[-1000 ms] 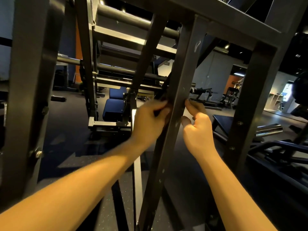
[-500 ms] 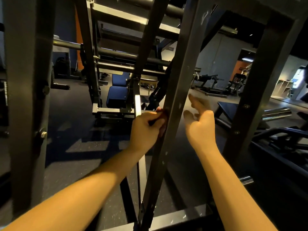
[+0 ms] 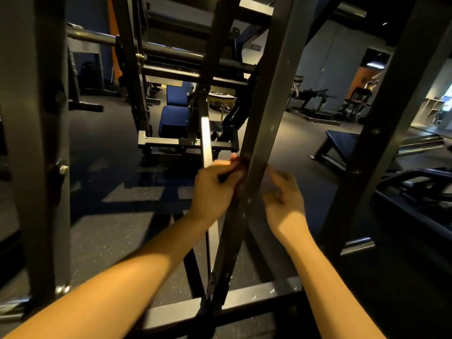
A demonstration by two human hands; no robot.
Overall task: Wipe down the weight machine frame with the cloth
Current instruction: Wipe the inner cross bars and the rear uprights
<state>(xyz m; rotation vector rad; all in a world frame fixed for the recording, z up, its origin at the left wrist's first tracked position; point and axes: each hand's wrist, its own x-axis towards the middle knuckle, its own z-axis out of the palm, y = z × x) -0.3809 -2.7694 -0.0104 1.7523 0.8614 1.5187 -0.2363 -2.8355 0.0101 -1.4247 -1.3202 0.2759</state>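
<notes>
- the cloth (image 3: 227, 176) is dark and mostly buried in the left hand (image 3: 215, 189), with only a strip showing between thumb and fingers. with so little of it out, bare knuckles rather than fabric may be what rubs the slanted frame bar (image 3: 265, 133), leaving the metal unwiped.
- the cloth sits on the bar's left edge only. the broad front face and right edge look uncovered, so a pass from here would likely miss them unless the cloth is wrapped round.
- small pale specks (image 3: 249, 200), studs or chips, dot the bar just below the left hand. my guess is the fabric, or a fingertip, could snag there on a downward stroke.
- the bar ends at the bottom crossbar (image 3: 254, 296) on the floor (image 3: 117, 231). a fast slide could run the knuckles into that joint.
- left hand: the forearm reaches up from lower left. the fingers are curled tight round the cloth and pressed against the bar's left side, about mid-height.
- right hand (image 3: 285, 199): it is just right of the bar and smeared by motion blur. the fingers seem loose and spread, grasping nothing. whether they touch the metal i cannot tell.
</notes>
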